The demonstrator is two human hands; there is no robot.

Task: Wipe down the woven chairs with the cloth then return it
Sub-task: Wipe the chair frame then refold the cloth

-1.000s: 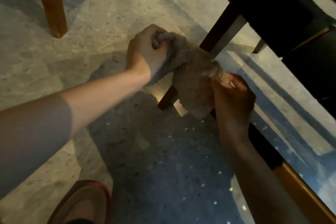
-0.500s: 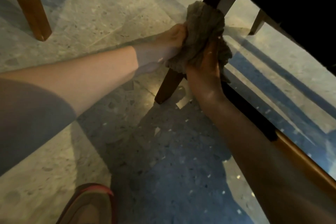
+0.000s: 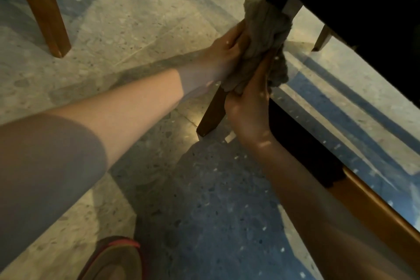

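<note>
Standing at the far left on the floor (image 3: 141, 18) is a wooden leg (image 3: 43, 13), with a shoe (image 3: 116, 259) lower down. Toward the middle, the left hand (image 3: 223, 52) has its fingers curled onto the cloth (image 3: 263, 36), which is bunched around the chair leg (image 3: 213, 111) just under the dark seat (image 3: 363, 18). From the right, the right hand (image 3: 247, 107) grips the same cloth, fingers closed on its lower folds.
</note>
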